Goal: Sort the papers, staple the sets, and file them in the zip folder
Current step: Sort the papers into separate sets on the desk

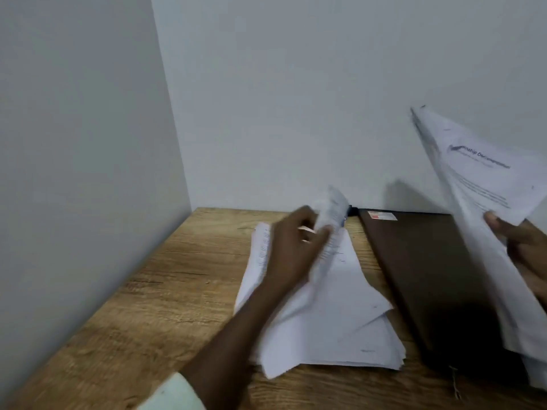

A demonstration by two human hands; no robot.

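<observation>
A loose stack of white printed papers (pixel 349 329) lies on the wooden desk (pixel 165 291). My left hand (pixel 293 247) reaches over the stack and grips the curled far end of a sheet (pixel 330 211), lifting it. My right hand (pixel 524 247), at the right edge, holds a bundle of printed sheets (pixel 479 184) raised and tilted above the desk, thumb on the front page. A dark brown zip folder (pixel 426 270) lies flat to the right of the stack, under the raised bundle. No stapler shows.
White walls close off the desk at the left and the back, forming a corner. A small dark object (pixel 352 211) peeks out behind the lifted sheet at the folder's far corner. A thin cord (pixel 454 383) hangs from the folder's near corner.
</observation>
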